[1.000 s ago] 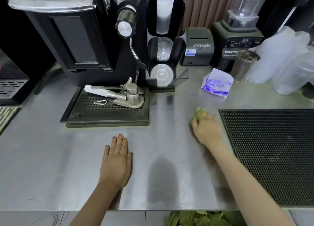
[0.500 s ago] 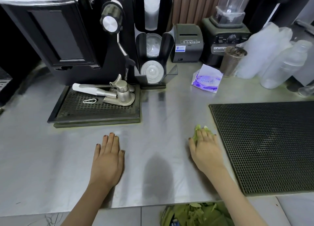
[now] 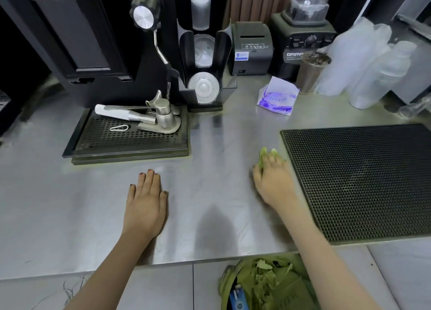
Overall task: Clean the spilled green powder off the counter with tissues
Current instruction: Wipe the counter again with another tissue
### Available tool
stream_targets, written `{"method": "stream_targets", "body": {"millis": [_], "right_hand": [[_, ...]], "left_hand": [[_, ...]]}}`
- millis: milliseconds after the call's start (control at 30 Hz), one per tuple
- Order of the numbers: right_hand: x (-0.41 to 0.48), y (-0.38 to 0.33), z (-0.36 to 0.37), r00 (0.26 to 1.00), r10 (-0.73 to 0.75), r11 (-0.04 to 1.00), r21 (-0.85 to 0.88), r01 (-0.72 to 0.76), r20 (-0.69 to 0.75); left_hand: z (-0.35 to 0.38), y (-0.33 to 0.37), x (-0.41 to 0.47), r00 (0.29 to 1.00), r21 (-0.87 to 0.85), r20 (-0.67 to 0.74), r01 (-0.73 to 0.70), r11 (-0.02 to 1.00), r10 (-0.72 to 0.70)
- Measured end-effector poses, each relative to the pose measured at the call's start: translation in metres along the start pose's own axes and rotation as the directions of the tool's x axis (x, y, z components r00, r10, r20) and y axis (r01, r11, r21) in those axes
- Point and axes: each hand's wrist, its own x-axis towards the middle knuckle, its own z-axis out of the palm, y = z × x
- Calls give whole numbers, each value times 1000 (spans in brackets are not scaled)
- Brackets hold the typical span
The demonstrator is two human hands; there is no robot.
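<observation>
My right hand [image 3: 274, 181] presses a green-stained tissue [image 3: 264, 154] flat on the steel counter [image 3: 210, 146], just left of the black rubber mat; only the tissue's far edge shows past my fingers. My left hand [image 3: 145, 204] lies flat, palm down, fingers together, on the counter in front of the drip tray, holding nothing. A purple-and-white tissue pack [image 3: 277, 98] sits at the back of the counter. Faint green powder [image 3: 130, 161] lines the front edge of the drip tray.
A black drip tray [image 3: 79, 150] with metal tools stands at the left under a black machine. A black rubber mat [image 3: 363, 181] covers the right. Cup dispenser [image 3: 204, 53], receipt printer, blender and plastic cups line the back. A bin [image 3: 268, 284] of green-stained tissues sits below the counter edge.
My right hand pulled the tissue toward me along the mat's left edge, then pushed it a little away again. My left hand stayed flat in place.
</observation>
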Motion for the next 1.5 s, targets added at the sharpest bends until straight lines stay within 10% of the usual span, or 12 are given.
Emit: {"method": "stream_targets", "body": {"millis": [200, 467, 700, 1000, 1233, 1500], "right_hand": [[-112, -4, -19, 998, -41, 996, -82, 46, 56], [2, 5, -15, 995, 61, 995, -89, -53, 84], [-144, -1, -23, 909, -388, 921, 24, 389, 155], [-126, 15, -21, 999, 50, 997, -57, -51, -12], [-191, -9, -12, 978, -208, 970, -125, 209, 25], [-167, -11, -3, 982, 175, 976, -120, -183, -72]], "left_hand": [[-5, 3, -1, 1000, -10, 8, 12, 1000, -12], [-9, 46, -34, 976, 65, -2, -216, 974, 216], [3, 67, -65, 940, 33, 81, -334, 942, 331], [11, 70, -77, 930, 140, 87, -366, 920, 357], [8, 65, -71, 917, 97, 57, -399, 912, 396], [3, 54, -66, 876, 162, 87, -483, 861, 475]]}}
